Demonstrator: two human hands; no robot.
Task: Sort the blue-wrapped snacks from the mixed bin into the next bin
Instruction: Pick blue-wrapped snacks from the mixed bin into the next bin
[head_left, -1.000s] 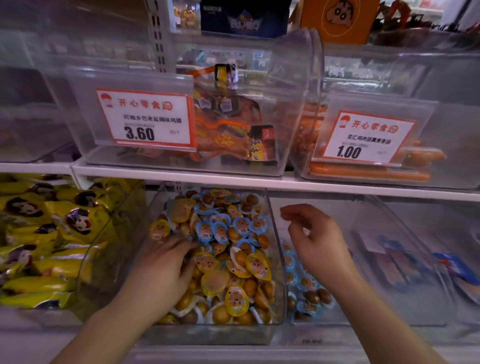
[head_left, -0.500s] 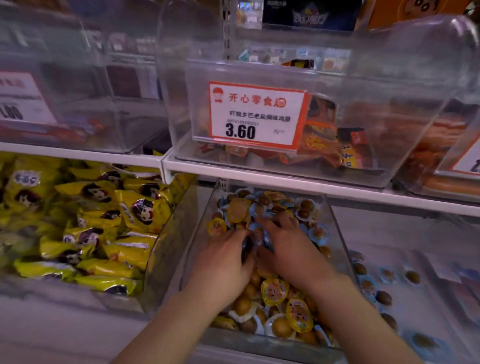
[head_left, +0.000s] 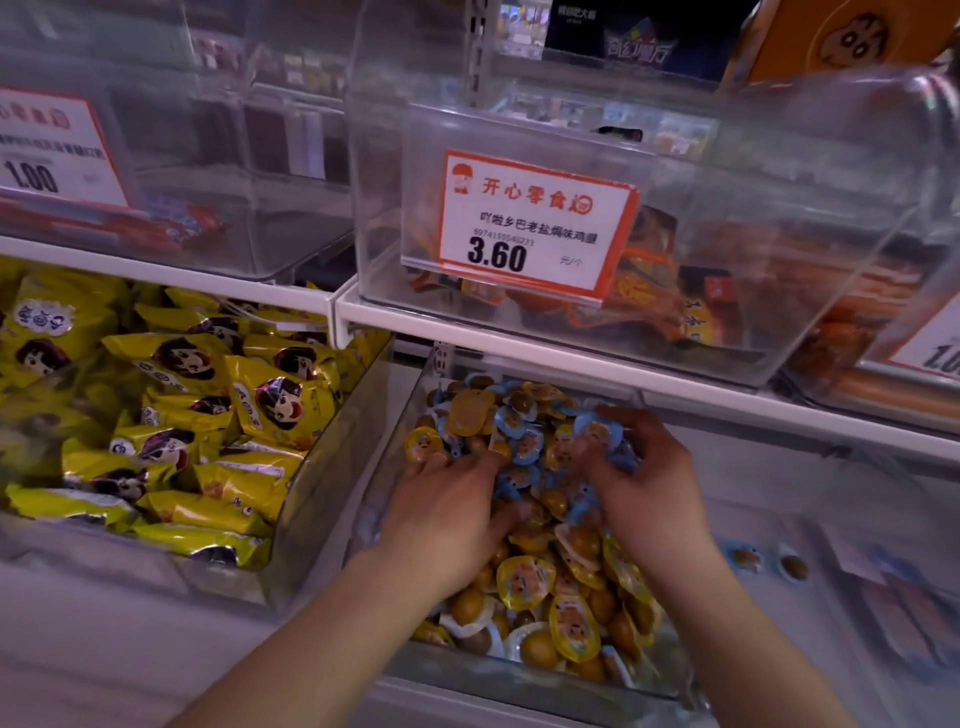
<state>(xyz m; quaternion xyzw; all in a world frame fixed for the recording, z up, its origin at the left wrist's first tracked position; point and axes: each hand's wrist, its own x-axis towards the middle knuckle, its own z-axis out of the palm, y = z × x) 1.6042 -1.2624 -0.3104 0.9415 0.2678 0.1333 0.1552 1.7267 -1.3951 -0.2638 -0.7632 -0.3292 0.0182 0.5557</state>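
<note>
The mixed bin fills the lower middle of the shelf, with the next bin at its 3 o'clock already holding a few sorted pieces. This looks like the gathering step. The blue-wrapped snacks cluster at the heap's 12 o'clock; they are small round cups, so they have no long axis, and their lids face many ways. The right hand has its fingers curled round a bunch of them. The left hand lies flat, fingers spread on the heap, gripping nothing visible. Next, presumably: lift the bunch toward 3 o'clock without dragging yellow ones along.
</note>
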